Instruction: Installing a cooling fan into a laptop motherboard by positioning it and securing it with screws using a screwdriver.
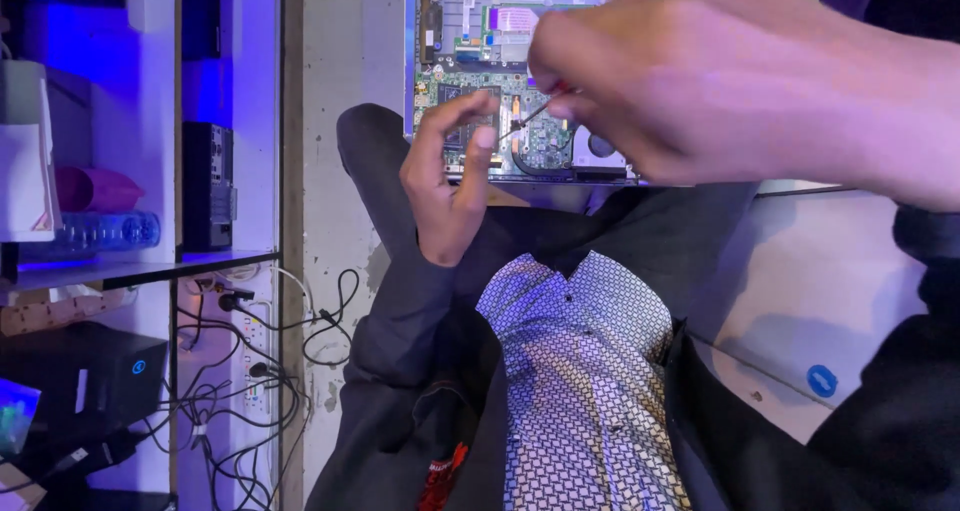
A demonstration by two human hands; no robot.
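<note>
An opened laptop [470, 41] lies ahead of me with its green circuit board, copper heat pipe and fan exposed. My right hand [690, 81] grips a small screwdriver [535, 114] with a red handle, its thin tip angled down onto the board. My left hand [450, 176] rests at the laptop's near edge, thumb and forefinger pinched together close to the screwdriver tip; I cannot tell whether a tiny part sits between them. My dark jacket and patterned shirt [580, 381] fill the lower view.
A shelf unit [140, 261] on the left holds a plastic bottle [100, 231], a pink object and black boxes. Tangled cables and a power strip [255, 371] hang below it. A white surface with a blue sticker [822, 381] lies at right.
</note>
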